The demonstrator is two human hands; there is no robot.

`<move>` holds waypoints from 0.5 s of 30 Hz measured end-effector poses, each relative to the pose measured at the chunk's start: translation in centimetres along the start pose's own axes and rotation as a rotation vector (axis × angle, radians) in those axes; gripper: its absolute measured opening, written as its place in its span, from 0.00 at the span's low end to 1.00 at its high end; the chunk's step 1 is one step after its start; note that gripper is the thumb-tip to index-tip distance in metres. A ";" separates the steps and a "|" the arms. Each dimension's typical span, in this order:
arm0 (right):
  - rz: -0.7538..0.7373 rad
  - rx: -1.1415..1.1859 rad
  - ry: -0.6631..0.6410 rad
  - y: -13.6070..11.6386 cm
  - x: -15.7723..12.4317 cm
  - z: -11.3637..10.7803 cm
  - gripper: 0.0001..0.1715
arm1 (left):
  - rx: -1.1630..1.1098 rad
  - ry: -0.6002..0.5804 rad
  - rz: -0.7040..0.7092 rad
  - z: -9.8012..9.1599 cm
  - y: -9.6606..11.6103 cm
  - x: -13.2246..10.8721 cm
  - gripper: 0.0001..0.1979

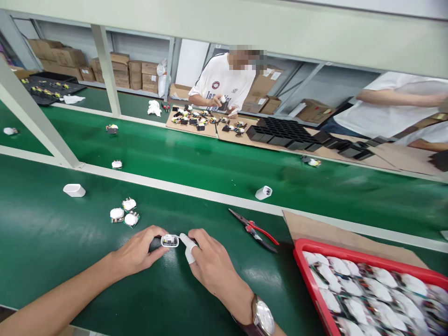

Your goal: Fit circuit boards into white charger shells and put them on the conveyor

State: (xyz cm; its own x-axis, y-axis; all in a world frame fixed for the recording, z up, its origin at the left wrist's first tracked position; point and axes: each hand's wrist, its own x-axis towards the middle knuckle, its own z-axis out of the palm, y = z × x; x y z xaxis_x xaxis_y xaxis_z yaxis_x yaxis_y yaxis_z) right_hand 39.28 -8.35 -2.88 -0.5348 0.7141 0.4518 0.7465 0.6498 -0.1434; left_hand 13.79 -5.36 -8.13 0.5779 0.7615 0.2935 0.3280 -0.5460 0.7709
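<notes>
My left hand (142, 249) grips a small white oval plastic housing (170, 241) between thumb and fingers. Its open end faces me, showing electronic parts inside. Something dark lies between the fingers behind the housing. My right hand (210, 261), with white finger covers, is bent close against the housing's right edge; its fingers are curled together, and whatever they pinch is too small to make out. Beyond my left hand lie three white-topped circuit assemblies (129, 204) and a white empty-looking housing shell (74, 190). Red-and-black long-nose pliers (252, 228) rest right of my hands.
A red tray (304, 247) full of white-topped assemblies stands at right beside cardboard (350, 238). A green conveyor belt (196, 158) carries scattered parts, including a white housing (263, 192). Across it, a co-worker (224, 84) handles a part near black boxes (283, 133). A metal post (38, 102) rises at left.
</notes>
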 end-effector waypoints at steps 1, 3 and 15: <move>-0.006 -0.003 -0.004 -0.1 0.2 0.0 0.16 | 0.005 0.001 0.000 0.0 0.0 0.0 0.14; -0.017 -0.008 -0.001 -0.3 0.6 -0.1 0.16 | 0.018 0.011 -0.006 0.0 0.1 0.0 0.14; -0.014 -0.039 0.046 0.2 0.1 -0.7 0.15 | 0.015 0.031 -0.031 0.1 0.0 -0.2 0.16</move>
State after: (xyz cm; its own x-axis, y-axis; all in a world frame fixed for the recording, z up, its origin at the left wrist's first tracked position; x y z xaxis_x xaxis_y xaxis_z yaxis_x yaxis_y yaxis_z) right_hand 39.62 -8.35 -2.22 -0.5274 0.6913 0.4939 0.7543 0.6485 -0.1023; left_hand 13.78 -5.54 -8.28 0.5440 0.7885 0.2870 0.3567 -0.5269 0.7714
